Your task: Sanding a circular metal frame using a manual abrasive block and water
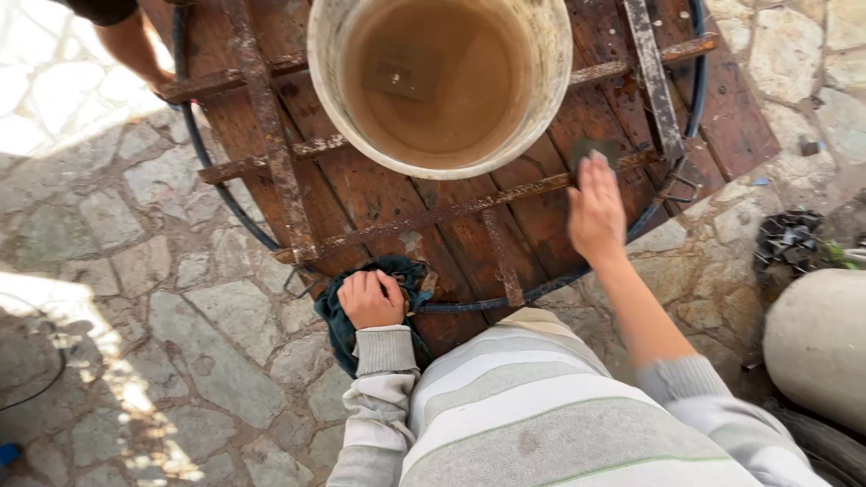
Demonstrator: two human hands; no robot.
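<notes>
The left hand (370, 299) was clamped on a crumpled dark teal cloth (341, 326), right at the near edge of the round dark-brown wooden panel with rusty iron straps (379, 194) that lay flat on the pale stone paving (162, 298). Fingers curled tight, knuckles up, the rag bunched under the palm and spilling off the rim onto the stones; held like that, it looked as if the hand was both keeping the cloth and bracing on the wood.

Over on the other side, the right hand (595, 215) was stretched out along one of the rusty cross straps, fingers straight and close together, pressing flat on a small dark grey pad (591, 149) that peeked out beyond the fingertips. No grip around it that I could see; the hand simply lay on top, which suits rubbing a flat surface. What the pad was made of, I could not tell.

Just beyond both hands stood a big, grimy off-white plastic bucket (550, 54) on the panel, filled with murky brown water (442, 81), within easy reach of either arm. Something square lay sunk in it, too blurred to name.

A black hose or ring (216, 185) ran around the panel's edge. At the top left, another person's bare arm (135, 50) came in near the wood. To the right sat a rounded pale stone form (816, 343) and a heap of dark scraps (787, 242). The wearer's striped grey-and-white sweater (523, 406) filled the bottom.
</notes>
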